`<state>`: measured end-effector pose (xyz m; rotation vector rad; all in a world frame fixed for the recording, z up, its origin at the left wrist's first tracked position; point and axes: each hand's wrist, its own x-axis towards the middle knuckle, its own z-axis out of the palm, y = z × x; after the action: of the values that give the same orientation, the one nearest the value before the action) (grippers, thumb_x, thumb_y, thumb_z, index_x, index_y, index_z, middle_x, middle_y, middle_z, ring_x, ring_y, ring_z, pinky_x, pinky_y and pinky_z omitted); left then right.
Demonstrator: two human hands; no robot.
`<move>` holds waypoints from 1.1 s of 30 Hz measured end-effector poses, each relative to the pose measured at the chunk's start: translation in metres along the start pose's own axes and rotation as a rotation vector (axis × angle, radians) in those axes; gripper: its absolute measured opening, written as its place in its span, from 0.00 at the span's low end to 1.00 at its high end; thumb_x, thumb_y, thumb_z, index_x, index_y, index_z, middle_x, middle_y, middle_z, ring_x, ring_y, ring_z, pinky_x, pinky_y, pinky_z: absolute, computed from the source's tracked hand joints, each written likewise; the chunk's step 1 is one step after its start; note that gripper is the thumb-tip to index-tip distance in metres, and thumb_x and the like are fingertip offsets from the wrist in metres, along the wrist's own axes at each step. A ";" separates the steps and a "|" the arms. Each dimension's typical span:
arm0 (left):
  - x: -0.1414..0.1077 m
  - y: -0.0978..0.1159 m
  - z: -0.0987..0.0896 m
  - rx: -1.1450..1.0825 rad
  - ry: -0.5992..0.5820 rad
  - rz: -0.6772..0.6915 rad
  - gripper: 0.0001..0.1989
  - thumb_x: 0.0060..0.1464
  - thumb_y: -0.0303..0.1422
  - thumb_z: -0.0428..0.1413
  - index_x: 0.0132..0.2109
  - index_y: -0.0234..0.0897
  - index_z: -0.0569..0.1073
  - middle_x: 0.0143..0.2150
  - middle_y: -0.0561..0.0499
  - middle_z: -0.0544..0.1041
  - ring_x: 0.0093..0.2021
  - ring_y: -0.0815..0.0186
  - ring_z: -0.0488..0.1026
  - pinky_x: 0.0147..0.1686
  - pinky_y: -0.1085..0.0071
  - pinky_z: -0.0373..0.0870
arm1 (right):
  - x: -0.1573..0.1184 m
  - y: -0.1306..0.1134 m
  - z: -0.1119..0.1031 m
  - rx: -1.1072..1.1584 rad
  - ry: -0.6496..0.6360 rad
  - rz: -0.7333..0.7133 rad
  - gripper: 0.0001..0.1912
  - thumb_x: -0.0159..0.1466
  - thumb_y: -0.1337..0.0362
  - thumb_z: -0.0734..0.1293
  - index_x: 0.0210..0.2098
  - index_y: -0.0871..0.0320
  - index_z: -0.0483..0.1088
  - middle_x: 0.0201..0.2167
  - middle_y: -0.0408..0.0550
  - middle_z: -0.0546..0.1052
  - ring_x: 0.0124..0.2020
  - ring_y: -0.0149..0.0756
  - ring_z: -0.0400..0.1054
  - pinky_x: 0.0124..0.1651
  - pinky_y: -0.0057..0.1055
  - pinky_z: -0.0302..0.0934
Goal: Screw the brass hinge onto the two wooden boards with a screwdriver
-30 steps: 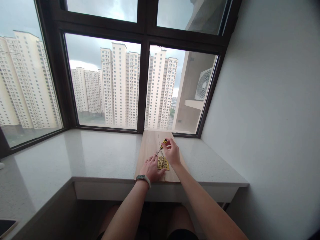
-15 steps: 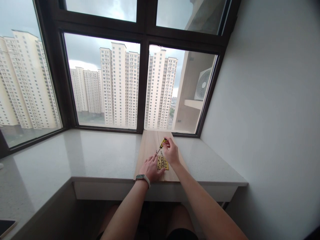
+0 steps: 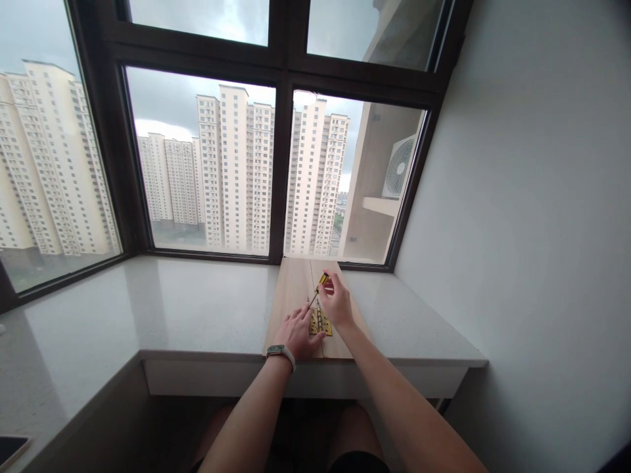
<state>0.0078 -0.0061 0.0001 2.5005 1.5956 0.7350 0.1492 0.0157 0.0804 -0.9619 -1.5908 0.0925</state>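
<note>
My right hand (image 3: 336,301) is closed around the yellow-and-black handle of a screwdriver (image 3: 323,279). Its thin shaft slants down and to the left, with the tip by the fingertips of my left hand (image 3: 298,334). That hand lies flat with its fingers stretched forward and its thumb out to the right, at the near edge of a brass-coloured hinge (image 3: 321,323). The hinge rests over the seam of two pale wooden boards (image 3: 290,282). My left fingers partly cover its left leaf. What the tip touches is too small to make out.
Under the boards is a white speckled stone sill (image 3: 207,309) with a front edge close to my legs. Dark window frames (image 3: 279,164) rise behind it, and a white wall (image 3: 517,197) stands at right. A dark flat object (image 3: 12,450) lies at the lower left.
Both hands stay in nearly the same place. The screwdriver handle and my right fingers have turned slightly; the rest shifts only a little with the camera.
</note>
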 end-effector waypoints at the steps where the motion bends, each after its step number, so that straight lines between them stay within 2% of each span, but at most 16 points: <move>1: 0.000 -0.001 0.000 -0.001 0.003 0.005 0.42 0.59 0.58 0.50 0.72 0.42 0.57 0.75 0.46 0.54 0.71 0.48 0.55 0.67 0.51 0.56 | 0.001 -0.001 0.000 -0.003 -0.005 -0.008 0.19 0.69 0.57 0.62 0.58 0.51 0.68 0.45 0.50 0.79 0.38 0.39 0.77 0.43 0.40 0.77; 10: -0.002 -0.002 -0.001 0.003 -0.004 0.040 0.33 0.60 0.58 0.50 0.68 0.53 0.64 0.76 0.50 0.53 0.71 0.45 0.56 0.64 0.47 0.58 | 0.007 0.001 -0.002 -0.007 0.020 0.013 0.20 0.70 0.55 0.63 0.59 0.52 0.68 0.44 0.51 0.79 0.39 0.42 0.77 0.41 0.42 0.78; 16: -0.001 -0.005 0.003 0.011 0.010 0.055 0.32 0.61 0.59 0.49 0.66 0.53 0.67 0.73 0.47 0.59 0.69 0.44 0.57 0.63 0.44 0.58 | 0.016 0.000 -0.022 -0.018 0.070 0.024 0.22 0.69 0.56 0.64 0.60 0.53 0.68 0.40 0.50 0.79 0.37 0.39 0.76 0.40 0.38 0.77; 22: -0.001 -0.005 0.004 0.019 0.044 0.084 0.29 0.62 0.57 0.49 0.65 0.55 0.69 0.65 0.48 0.69 0.65 0.47 0.62 0.61 0.48 0.62 | 0.017 0.001 -0.040 -0.083 0.059 0.024 0.22 0.68 0.56 0.64 0.60 0.55 0.68 0.40 0.50 0.79 0.36 0.38 0.75 0.40 0.37 0.77; 33: -0.002 -0.004 0.001 0.026 0.046 0.100 0.28 0.62 0.57 0.49 0.64 0.54 0.70 0.62 0.47 0.71 0.63 0.48 0.63 0.59 0.49 0.64 | 0.009 0.011 -0.043 -0.102 0.037 0.064 0.23 0.68 0.54 0.64 0.59 0.55 0.69 0.39 0.50 0.79 0.37 0.39 0.75 0.39 0.39 0.77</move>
<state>0.0043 -0.0056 -0.0030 2.6167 1.5129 0.7942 0.1919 0.0093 0.0938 -1.0887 -1.5431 0.0382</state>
